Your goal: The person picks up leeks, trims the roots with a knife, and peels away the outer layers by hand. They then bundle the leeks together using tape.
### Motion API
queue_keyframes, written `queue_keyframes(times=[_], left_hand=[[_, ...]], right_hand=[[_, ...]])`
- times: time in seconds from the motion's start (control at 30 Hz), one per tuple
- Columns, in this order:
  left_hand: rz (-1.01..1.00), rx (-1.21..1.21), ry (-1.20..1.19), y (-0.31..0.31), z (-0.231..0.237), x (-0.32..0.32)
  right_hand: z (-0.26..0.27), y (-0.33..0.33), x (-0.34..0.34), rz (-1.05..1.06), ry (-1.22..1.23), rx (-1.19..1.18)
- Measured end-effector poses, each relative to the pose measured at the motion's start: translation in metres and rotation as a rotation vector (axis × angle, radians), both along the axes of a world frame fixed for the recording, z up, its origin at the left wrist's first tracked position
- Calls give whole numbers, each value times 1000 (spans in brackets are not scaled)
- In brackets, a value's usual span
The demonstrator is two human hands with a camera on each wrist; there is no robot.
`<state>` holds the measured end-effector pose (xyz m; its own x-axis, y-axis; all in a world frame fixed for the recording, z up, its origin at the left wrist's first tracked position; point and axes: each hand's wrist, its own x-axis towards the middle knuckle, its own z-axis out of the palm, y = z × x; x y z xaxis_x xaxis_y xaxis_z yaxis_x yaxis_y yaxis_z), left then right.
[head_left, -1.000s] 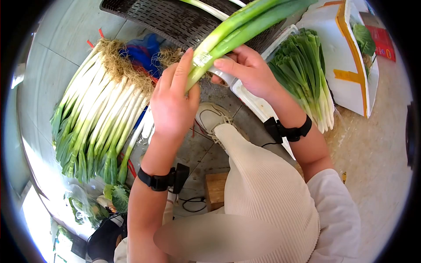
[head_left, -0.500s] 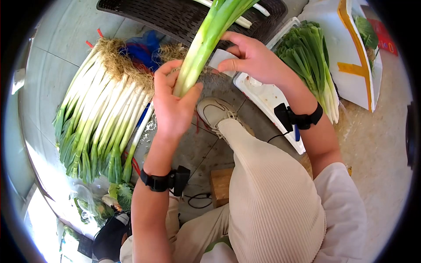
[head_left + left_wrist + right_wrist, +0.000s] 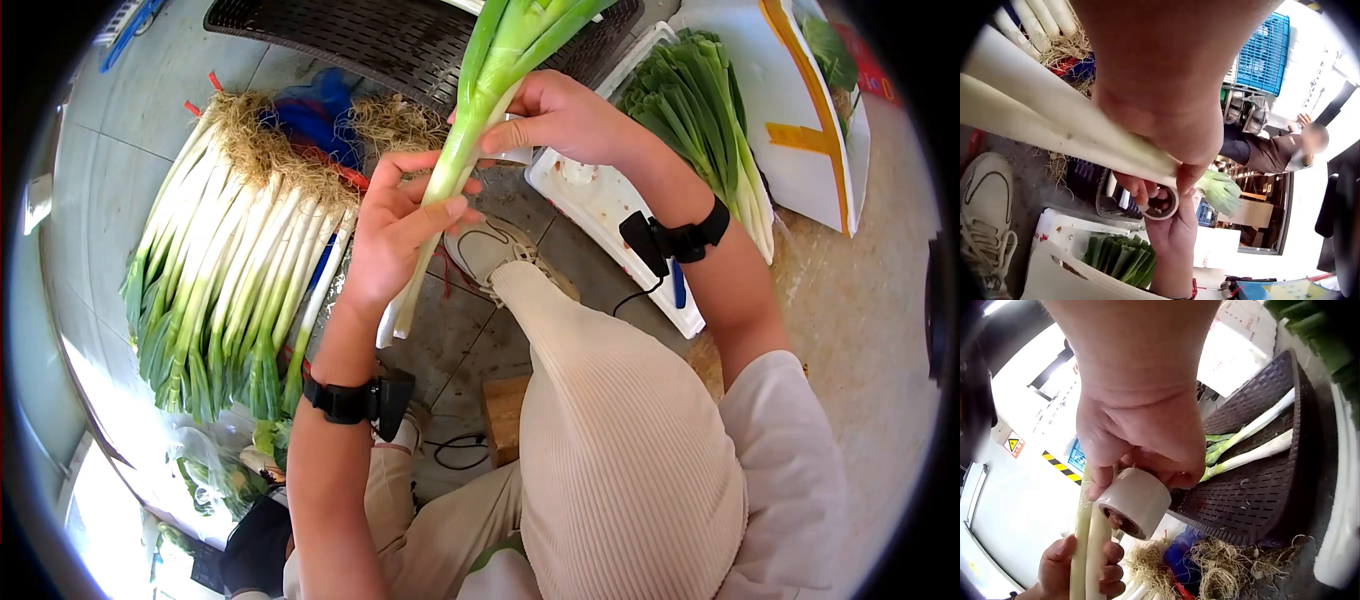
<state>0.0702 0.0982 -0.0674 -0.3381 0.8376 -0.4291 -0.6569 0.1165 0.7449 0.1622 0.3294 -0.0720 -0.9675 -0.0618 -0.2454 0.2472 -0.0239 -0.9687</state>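
A pair of leeks [image 3: 455, 160] slants up in front of me, white ends low and green tops high. My left hand [image 3: 390, 235] grips their pale stalks, thumb across the front, with the trimmed ends jutting out below. Higher up, the fingertips of my right hand [image 3: 570, 118] are at the stalks. That hand also holds a roll of tape [image 3: 1138, 503], its fingers through the core. Shiny film shows on the stalk beside the roll in the right wrist view.
Many rooted leeks [image 3: 240, 250] lie in a row on the left. A dark woven basket [image 3: 340, 50] with leeks stands ahead. A white foam tray [image 3: 610, 220] and trimmed leeks [image 3: 690, 120] are at right. Another person [image 3: 1272, 147] stands in the background.
The leeks have swung from a rightward slant to steeper, and their white ends now show below my left hand. My right hand moved off the stalks with the tape roll, then back to them.
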Motion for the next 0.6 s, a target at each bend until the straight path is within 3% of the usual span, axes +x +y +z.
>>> queue_keyframes(times=[0.1,0.17,0.2,0.27,0.3,0.37,0.4,0.47,0.6], left_hand=[[-2,68,85,4,-2,1],[-191,-307,535,5,9,-2],[-196,-306,536,5,9,4],[-44,-309,1197,9,6,18],[-47,-307,1198,9,4,19],[49,-319,1608,11,2,20],[45,-315,1607,11,2,21],[-40,-455,1823,8,3,20],[-102,-522,1713,7,0,16]], right_hand=[[8,-2,7,-75,-104,-1],[14,-9,11,-161,-134,-48],[15,-12,11,-240,-164,-97],[9,-17,13,-278,-133,-131],[9,-21,12,-313,-104,-166],[14,-25,12,-347,-119,-154],[17,-26,12,-378,-133,-140],[16,-28,10,-405,-134,-169],[20,-26,11,-393,-138,-168]])
